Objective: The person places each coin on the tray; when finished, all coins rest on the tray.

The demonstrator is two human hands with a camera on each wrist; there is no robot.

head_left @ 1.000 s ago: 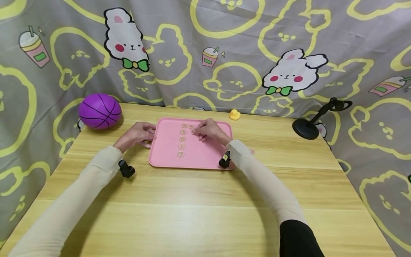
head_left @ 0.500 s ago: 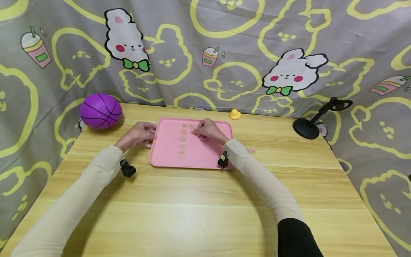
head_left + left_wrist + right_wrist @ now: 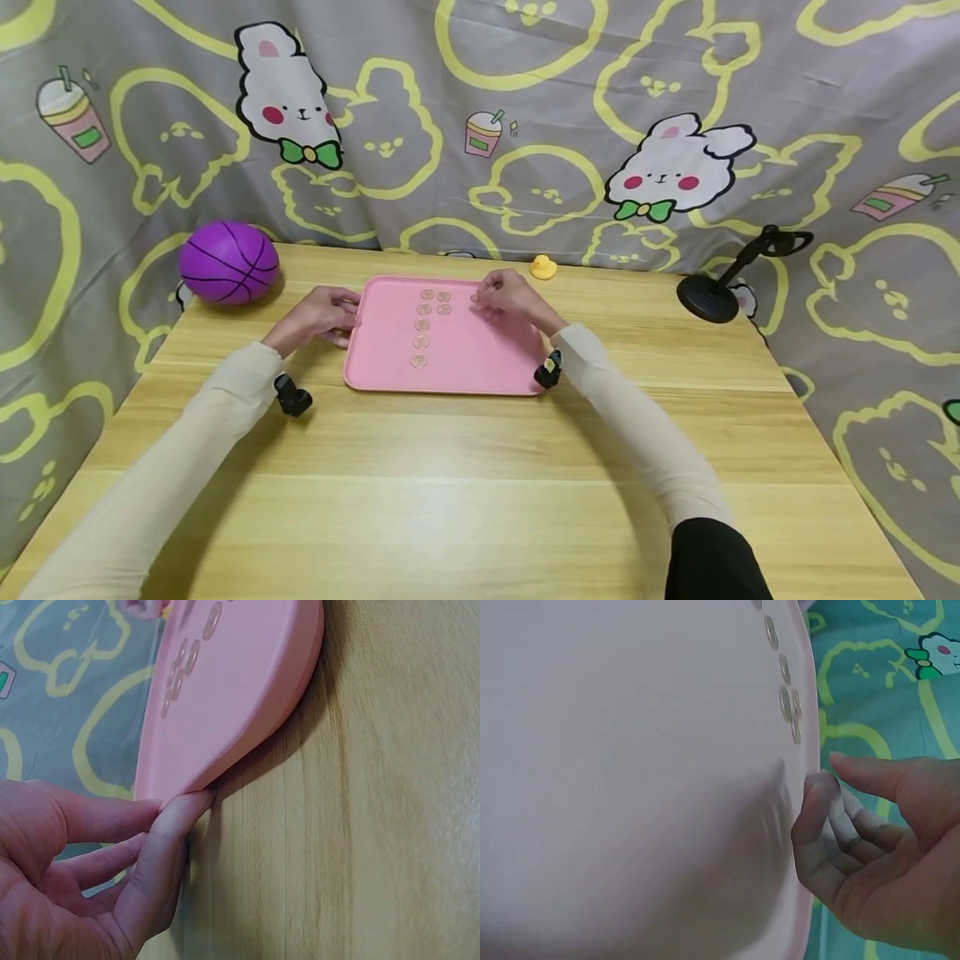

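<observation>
A pink tray (image 3: 480, 367) lies on the table with several round gold-coloured coins (image 3: 422, 326) on it. They form a long column, with a shorter one of two coins (image 3: 444, 309) beside its far end. My left hand (image 3: 318, 315) pinches the tray's left edge; the left wrist view shows thumb and forefinger meeting at the rim (image 3: 247, 739). Over the tray's far right part hovers my right hand (image 3: 517, 298), just right of the coins. In the right wrist view its fingers (image 3: 814, 814) are loosely bent, thumb apart, with nothing between them.
A purple ball (image 3: 229, 262) sits at the table's back left. Behind the tray is a yellow rubber duck (image 3: 543, 267). A black stand (image 3: 708, 297) is at the back right. Patterned cloth (image 3: 420, 108) hangs behind the table.
My right hand has let go of a coin, now in the shorter column, and moved right, away from it. The right sleeve now covers the loose coins right of the tray. My left hand stays put.
</observation>
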